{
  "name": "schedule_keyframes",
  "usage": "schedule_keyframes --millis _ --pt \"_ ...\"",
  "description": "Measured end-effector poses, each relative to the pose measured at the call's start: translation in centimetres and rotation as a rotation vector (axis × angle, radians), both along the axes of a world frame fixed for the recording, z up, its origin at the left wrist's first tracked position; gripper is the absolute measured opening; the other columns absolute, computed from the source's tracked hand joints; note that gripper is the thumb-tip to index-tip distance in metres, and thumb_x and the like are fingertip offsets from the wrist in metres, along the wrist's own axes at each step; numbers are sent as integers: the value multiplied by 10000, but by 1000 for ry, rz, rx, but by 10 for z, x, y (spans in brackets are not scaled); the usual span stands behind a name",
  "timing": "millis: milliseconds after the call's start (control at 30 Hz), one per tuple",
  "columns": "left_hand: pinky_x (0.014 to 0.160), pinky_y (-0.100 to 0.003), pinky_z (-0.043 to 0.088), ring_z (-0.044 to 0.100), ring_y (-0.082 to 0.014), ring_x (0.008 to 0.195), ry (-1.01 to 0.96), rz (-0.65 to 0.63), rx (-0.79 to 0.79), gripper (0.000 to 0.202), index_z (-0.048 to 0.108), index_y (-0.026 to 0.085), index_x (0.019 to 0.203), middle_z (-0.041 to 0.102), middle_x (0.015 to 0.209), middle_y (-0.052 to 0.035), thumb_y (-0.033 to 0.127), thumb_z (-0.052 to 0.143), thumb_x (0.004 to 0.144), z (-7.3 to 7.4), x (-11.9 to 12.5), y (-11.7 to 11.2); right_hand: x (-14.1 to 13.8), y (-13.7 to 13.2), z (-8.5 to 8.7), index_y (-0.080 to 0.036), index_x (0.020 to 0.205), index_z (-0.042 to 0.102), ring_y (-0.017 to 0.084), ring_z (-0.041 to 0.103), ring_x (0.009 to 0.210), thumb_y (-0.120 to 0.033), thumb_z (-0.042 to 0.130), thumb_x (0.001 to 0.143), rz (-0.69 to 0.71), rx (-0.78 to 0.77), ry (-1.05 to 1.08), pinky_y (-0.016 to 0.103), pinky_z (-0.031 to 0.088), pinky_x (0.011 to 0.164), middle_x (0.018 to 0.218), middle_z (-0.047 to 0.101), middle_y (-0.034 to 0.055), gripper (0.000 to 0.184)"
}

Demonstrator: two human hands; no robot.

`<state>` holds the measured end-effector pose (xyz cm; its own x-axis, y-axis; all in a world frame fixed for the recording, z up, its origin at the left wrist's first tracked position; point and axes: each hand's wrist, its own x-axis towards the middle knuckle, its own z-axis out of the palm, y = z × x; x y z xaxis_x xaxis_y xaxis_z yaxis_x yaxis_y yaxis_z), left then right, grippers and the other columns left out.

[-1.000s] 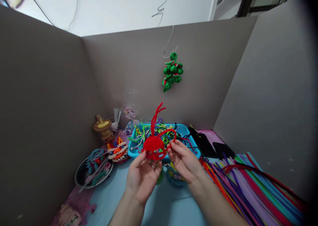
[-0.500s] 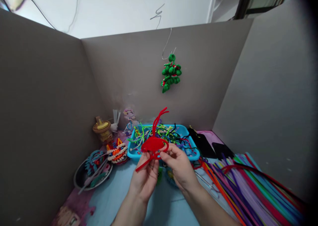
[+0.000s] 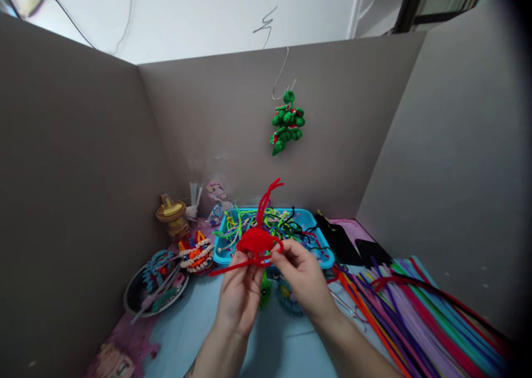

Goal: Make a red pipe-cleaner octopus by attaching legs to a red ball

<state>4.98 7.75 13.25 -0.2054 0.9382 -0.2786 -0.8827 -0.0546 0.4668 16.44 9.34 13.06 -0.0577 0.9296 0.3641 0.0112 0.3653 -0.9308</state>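
Note:
A red pipe-cleaner piece (image 3: 256,240) is held up between my two hands, in front of a blue tray. Its rounded body is closely wound, and two stems rise from the top, twisted close together. A loose red end sticks out to the left across the fingers of my left hand (image 3: 239,292), which pinch the underside of the piece. On the other side, my right hand (image 3: 301,275) grips a red loop between thumb and forefinger. Fingers hide part of the lower edge.
Behind is the blue tray (image 3: 328,260) of pipe-cleaner scraps. A metal bowl (image 3: 132,303) and a beaded orange piece (image 3: 197,256) lie left; long coloured pipe cleaners (image 3: 415,311) lie right. A green ornament (image 3: 287,124) hangs from a wire before grey panels (image 3: 224,117).
The loose red end has swung from pointing down-left to lying nearly level, further left. My left fingers have shifted slightly left; the right hand keeps its pinch.

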Motion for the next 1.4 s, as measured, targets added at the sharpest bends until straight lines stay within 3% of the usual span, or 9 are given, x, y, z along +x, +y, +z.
schedule_keyframes --millis 133,267,433,600,867,1000,1167,1267,1400 --pt "626 -196 566 687 -121 653 47 -34 62 187 649 150 860 708 707 -14 2 626 749 -6 -1 1 -1 -4 5 -178 799 637 142 499 681 -212 597 770 -83 147 -150 237 400 613 759 554 14 60" --pt "682 -210 565 693 -132 740 124 -72 183 161 656 152 887 725 833 -41 137 708 735 -12 -2 2 8 -7 8 -195 893 621 127 477 606 -216 578 794 -175 177 -152 224 388 553 705 525 -12 110" --pt "693 -231 574 699 -152 789 104 -67 170 183 662 166 950 735 878 -50 134 668 770 -9 0 2 6 -9 7 -188 762 584 125 500 606 -278 536 849 -96 129 -93 221 393 551 677 548 -8 134" --pt "618 -214 573 699 -135 667 11 -50 89 230 646 177 1055 749 815 -44 121 513 875 2 0 0 -2 -4 -1 -178 763 576 129 542 621 -372 566 845 -3 13 53 226 427 584 679 584 -3 211" --pt "655 -250 577 714 -165 703 -129 -192 148 343 659 216 1092 760 780 -50 85 425 878 -1 -12 1 -2 -2 -1 -186 756 598 141 575 666 -373 595 829 72 -16 166 248 457 636 700 603 8 202" --pt "707 -231 565 714 -150 735 -148 -234 135 378 681 216 1031 757 753 -38 10 447 818 -8 -13 3 -5 -3 -1 -195 707 676 153 548 757 -236 652 755 -86 175 0 252 454 667 797 538 24 67" --pt "656 -200 558 693 -117 666 -51 -75 92 249 679 165 735 737 713 -22 -28 523 751 -10 -7 3 -5 -6 0 -212 819 693 162 546 781 -156 637 736 -219 273 -156 259 455 680 827 538 26 114" --pt "698 -221 557 694 -139 755 76 -45 216 133 672 160 781 740 822 -34 50 664 708 -7 -3 1 0 -9 5 -214 922 668 149 539 693 -154 604 768 -216 288 -208 249 443 624 786 580 15 177" --pt "738 -243 550 688 -154 799 154 -79 275 236 663 165 884 732 919 -54 140 750 666 -4 0 -2 3 -12 8 -199 772 636 143 542 630 -184 554 816 -212 277 -203 242 430 590 693 600 7 95"
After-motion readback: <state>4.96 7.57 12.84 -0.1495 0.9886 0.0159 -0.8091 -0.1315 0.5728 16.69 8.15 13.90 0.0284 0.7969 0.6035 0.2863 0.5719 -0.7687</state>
